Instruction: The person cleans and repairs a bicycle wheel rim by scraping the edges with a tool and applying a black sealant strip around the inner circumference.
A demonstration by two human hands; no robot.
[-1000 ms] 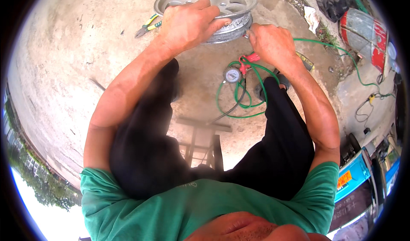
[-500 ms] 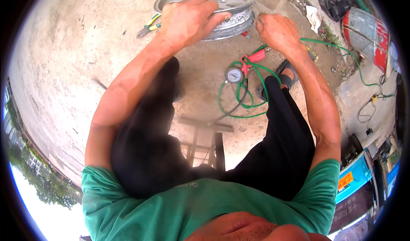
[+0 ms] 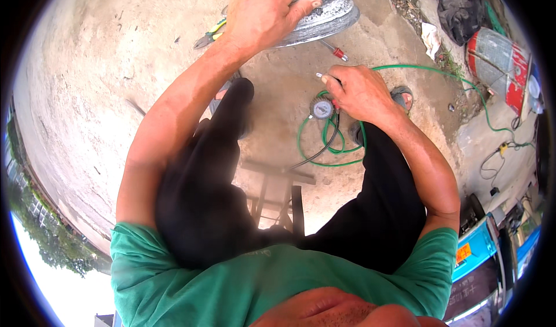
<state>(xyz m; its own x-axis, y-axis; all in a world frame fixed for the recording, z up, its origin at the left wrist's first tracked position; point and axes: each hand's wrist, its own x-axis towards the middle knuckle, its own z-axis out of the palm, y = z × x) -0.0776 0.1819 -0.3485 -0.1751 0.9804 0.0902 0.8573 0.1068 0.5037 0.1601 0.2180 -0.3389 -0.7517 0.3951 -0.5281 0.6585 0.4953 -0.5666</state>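
My left hand (image 3: pixel 263 17) grips the edge of a grey metal wheel rim (image 3: pixel 335 14), its thumb lying over the near side. The rim is tipped up, its outer barrel facing me, and its top is cut off by the view's edge. My right hand (image 3: pixel 362 92) is closed to the right and nearer me, apart from the rim. A small pale metal-looking piece (image 3: pixel 319 75) shows at its thumb and fingertips; its kind is too small to make out. Just below that hand lies a round pressure gauge (image 3: pixel 322 108) with a black hose.
Pliers with yellow-green handles (image 3: pixel 211 33) lie left of the rim. A red-ended tool (image 3: pixel 340 53) sticks out below it. A green air hose (image 3: pixel 428 71) loops over the concrete and runs right, towards a red and grey drum (image 3: pixel 499 63). A white rag (image 3: pixel 430 40) lies nearby.
My right hand has come down and towards me, away from the rim, and now covers the gauge's red handle. The rim has tilted, its face turned away, with my left hand still on it.
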